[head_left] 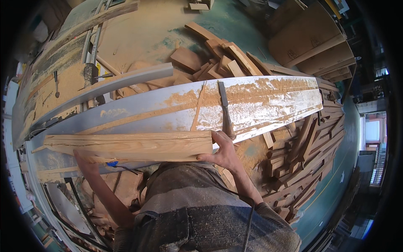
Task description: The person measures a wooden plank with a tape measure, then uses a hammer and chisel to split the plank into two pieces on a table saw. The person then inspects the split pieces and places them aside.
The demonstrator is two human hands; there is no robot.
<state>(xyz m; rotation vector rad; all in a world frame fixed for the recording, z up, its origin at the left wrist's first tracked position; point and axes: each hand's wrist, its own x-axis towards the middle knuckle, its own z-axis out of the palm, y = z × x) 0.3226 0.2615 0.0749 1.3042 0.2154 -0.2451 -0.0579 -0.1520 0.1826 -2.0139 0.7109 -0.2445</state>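
A long, pale wooden board (134, 147) with rough grain lies level across my front, above the near side of a metal machine table (147, 94). My right hand (224, 152) grips the board's right end, thumb on the near edge and fingers over the far corner. Toward the board's left end, my left hand (87, 164) holds its near edge; those fingers are hidden by the wood. Beyond my right hand, a chisel-like tool (226, 111) with a dark flat blade and wooden handle lies on the table. Beside it rests a thin wood strip (199, 105).
Sawdust (268, 90) coats the table's right part. A grey fence rail (105, 86) runs along its far left side. Offcuts (222, 59) are heaped beyond the table, and stacked lumber (302, 164) stands at the right. Large cardboard sheets (306, 35) lean at the far right.
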